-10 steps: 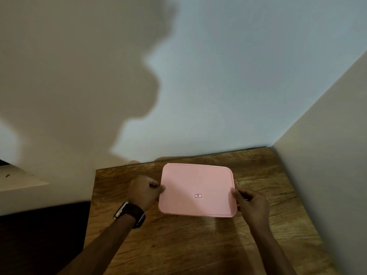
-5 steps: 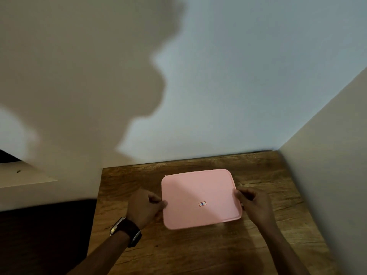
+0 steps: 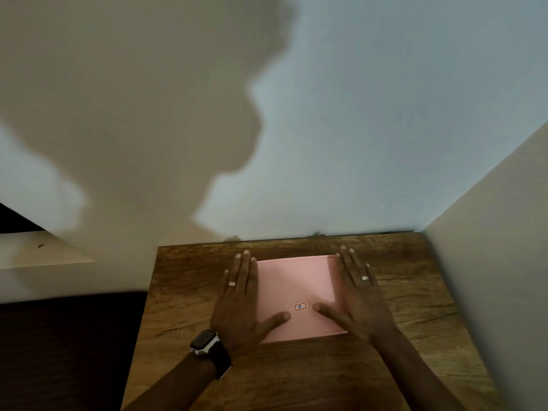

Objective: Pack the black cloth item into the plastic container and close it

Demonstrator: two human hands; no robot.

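Both palms flat: left hand [image 3: 241,304] and right hand [image 3: 355,301] splayed wide, holding nothing, pressing the pink lid [image 3: 296,286] of the container between them. I can't see the black cloth, presumably inside. Risk imo: uneven press pops one corner, or trapped fabric stops the seal. The wall [image 3: 489,262] sits near, past the right hand's outer side; table edge [image 3: 148,307] lies outside the left; free wood toward the wrists.

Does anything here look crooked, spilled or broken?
Nothing stands out. The pink lid lies flat under the left hand and right hand, both spread open on it. The wooden table shows no spill. The black cloth is not visible.
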